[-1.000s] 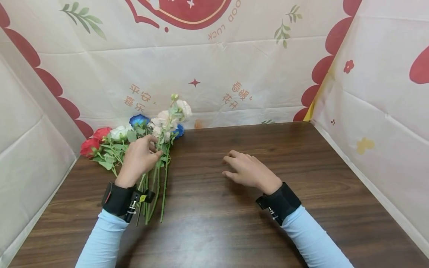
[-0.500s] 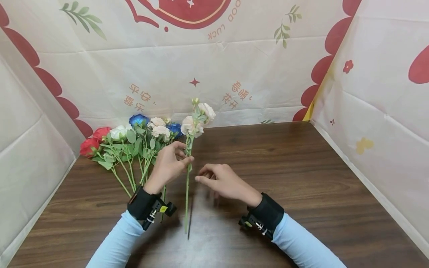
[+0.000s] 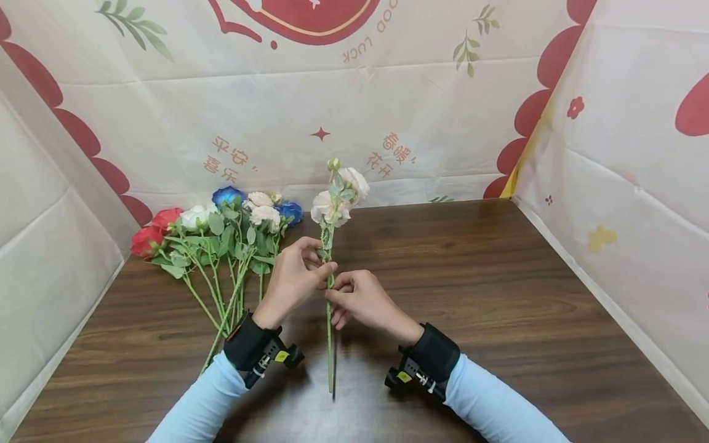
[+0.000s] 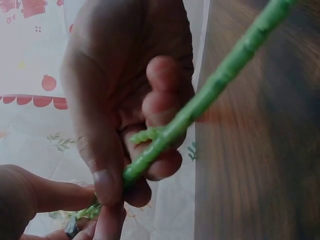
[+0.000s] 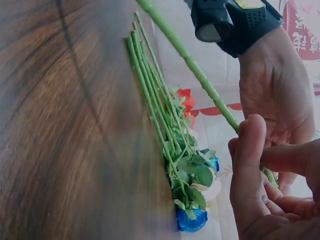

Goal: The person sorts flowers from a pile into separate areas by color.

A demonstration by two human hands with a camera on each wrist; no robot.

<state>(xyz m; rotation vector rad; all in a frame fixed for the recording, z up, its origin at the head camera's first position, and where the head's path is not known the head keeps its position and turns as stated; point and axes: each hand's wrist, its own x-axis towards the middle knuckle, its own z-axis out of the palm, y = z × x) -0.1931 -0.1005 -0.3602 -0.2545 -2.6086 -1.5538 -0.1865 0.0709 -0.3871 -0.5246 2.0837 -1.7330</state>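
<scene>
A pale pink flower (image 3: 328, 209) on a long green stem stands nearly upright between both hands in the head view. My left hand (image 3: 292, 274) pinches its stem just below the blooms and leaves. A little lower, the thumb and fingers of my right hand (image 3: 368, 301) pinch the same stem. The left wrist view has the bare lower stem (image 4: 215, 85) running past the right hand (image 4: 130, 100), with a short side shoot on it. Seen from the right wrist, the left hand (image 5: 280, 85) is behind the stem (image 5: 197, 72).
To the left on the wooden table (image 3: 471, 307) lie several flowers: red roses (image 3: 148, 241), a white one (image 3: 196, 218), blue roses (image 3: 228, 196) and pale pink ones (image 3: 264, 216). Printed cloth walls (image 3: 310, 98) enclose the table at the back and sides.
My left hand has lifted the pale pink flower out of the pile and brought it right. My right hand has moved left and now pinches the stem too.
</scene>
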